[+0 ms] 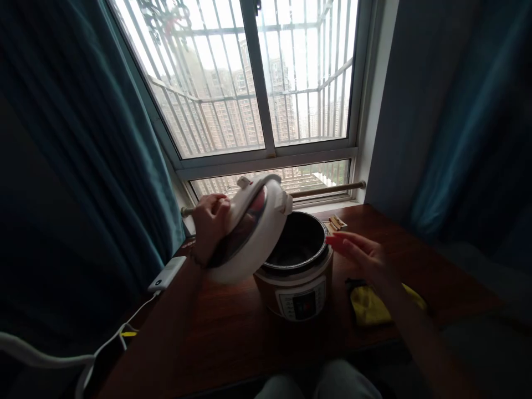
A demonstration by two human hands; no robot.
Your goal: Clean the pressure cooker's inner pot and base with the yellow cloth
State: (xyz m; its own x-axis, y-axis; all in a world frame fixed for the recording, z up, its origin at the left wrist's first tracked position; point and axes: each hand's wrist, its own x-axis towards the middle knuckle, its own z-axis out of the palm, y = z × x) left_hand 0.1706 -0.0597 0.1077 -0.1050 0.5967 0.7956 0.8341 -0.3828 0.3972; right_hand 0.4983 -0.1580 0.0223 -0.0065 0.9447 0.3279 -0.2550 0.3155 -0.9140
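Note:
My left hand (211,223) grips the white lid (266,238) of an electric pressure cooker by its top and holds it tilted, up and left of the pot. Below and to the right stands the electric pressure cooker (266,285), its dark inner pot (297,244) showing at the open top. A control panel (305,302) faces me on its front. My right hand (366,255) hovers at the pot's right rim with fingers stretched out and nothing in them; whether the fingertips touch the rim I cannot tell.
A yellow cloth (369,307) lies right of the cooker on the wooden table (224,343). A small tan item (336,223) sits behind it. On the left are a white power strip (167,274) and cables (106,343). A barred window (266,83) and blue curtains (91,111) stand beyond.

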